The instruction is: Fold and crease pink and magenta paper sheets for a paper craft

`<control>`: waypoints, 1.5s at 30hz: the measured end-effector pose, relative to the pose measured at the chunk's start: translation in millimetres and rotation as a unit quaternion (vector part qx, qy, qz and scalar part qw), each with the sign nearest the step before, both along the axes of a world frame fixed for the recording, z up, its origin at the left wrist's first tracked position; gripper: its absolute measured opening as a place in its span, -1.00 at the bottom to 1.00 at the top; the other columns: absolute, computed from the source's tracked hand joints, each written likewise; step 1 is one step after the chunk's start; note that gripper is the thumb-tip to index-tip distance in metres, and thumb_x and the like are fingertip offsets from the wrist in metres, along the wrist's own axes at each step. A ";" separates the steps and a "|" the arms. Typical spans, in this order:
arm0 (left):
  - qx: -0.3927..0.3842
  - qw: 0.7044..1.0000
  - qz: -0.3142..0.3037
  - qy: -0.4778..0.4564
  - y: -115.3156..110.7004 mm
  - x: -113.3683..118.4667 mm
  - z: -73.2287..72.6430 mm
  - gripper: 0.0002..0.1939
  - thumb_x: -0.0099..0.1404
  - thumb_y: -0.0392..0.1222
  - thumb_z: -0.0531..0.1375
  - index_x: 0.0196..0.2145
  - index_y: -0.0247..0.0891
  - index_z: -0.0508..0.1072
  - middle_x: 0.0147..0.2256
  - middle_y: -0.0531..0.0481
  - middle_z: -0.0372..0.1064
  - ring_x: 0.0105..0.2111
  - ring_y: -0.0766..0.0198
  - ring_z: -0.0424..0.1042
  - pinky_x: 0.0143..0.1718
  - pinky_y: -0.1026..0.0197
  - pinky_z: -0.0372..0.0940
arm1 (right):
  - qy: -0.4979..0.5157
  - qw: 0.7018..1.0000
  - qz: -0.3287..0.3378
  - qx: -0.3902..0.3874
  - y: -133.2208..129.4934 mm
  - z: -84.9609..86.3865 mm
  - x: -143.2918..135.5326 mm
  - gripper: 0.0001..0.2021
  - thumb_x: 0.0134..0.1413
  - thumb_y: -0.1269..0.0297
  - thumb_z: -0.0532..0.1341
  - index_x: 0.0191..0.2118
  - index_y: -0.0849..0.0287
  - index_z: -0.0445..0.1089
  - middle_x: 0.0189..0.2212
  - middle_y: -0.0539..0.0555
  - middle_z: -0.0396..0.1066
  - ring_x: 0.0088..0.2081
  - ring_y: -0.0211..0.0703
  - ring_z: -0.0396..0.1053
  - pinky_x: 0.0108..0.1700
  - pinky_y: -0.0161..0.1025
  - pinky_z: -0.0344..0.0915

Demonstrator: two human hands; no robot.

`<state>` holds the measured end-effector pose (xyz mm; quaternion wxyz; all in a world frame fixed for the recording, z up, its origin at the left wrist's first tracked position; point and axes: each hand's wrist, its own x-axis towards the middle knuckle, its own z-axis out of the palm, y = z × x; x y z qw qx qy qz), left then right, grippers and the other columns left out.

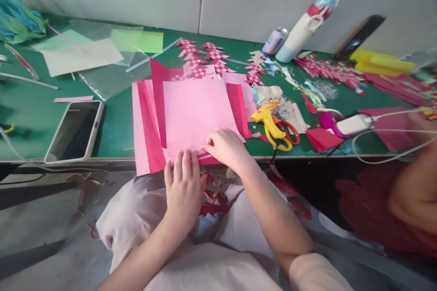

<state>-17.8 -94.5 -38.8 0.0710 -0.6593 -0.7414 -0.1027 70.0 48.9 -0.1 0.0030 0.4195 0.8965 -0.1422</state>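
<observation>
A light pink sheet of paper lies on top of a loose stack at the table's front edge. Under it, a dark pink sheet stands partly folded up on the left, and more dark pink paper shows at the right. My left hand rests on the sheet's near edge with fingers stretched out flat. Just right of it, my right hand has its fingers curled, thumb and forefinger pinching at that same near edge. The stack's lower edge overhangs the table, and its inner layers are hidden.
To the left lies a phone. Yellow-handled scissors lie right of the stack. Woven pink paper strips are behind it. A white bottle and a can stand at the back. Another person's arm is at far right.
</observation>
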 end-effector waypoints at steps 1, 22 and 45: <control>0.002 1.000 0.001 -0.004 2.2 -0.1 -0.8 -0.49 0.36 -0.20 0.03 0.20 -0.50 0.22 0.16 -0.38 0.24 0.17 -0.12 0.22 0.17 -0.21 0.09 | -0.001 1.000 0.000 0.006 1.9 -0.9 -0.9 -0.78 0.09 0.18 0.27 -0.46 0.19 0.52 -0.41 0.13 0.51 -0.29 -0.11 0.41 -0.25 -0.23 0.21; 0.009 1.000 0.006 0.020 16.0 -9.8 -4.1 -0.53 0.36 -0.14 0.05 0.13 -0.48 0.32 0.05 -0.42 0.35 0.04 -0.08 0.37 0.02 -0.04 0.30 | 0.019 0.999 0.000 -0.042 16.3 -4.7 -4.1 -0.77 0.04 0.23 0.28 -0.57 0.17 0.45 -0.49 0.06 0.49 -0.42 -0.21 0.38 -0.37 -0.26 0.14; 0.014 0.998 -0.015 0.063 23.2 -4.6 1.5 -0.57 0.32 -0.09 0.11 0.09 -0.32 0.39 -0.02 -0.40 0.35 0.02 -0.15 0.35 -0.01 -0.15 0.27 | 0.090 0.990 -0.019 -0.104 25.1 3.1 37.6 -0.87 0.03 0.23 0.31 -0.46 0.14 0.49 -0.41 -0.01 0.49 -0.34 -0.24 0.38 -0.29 -0.33 0.17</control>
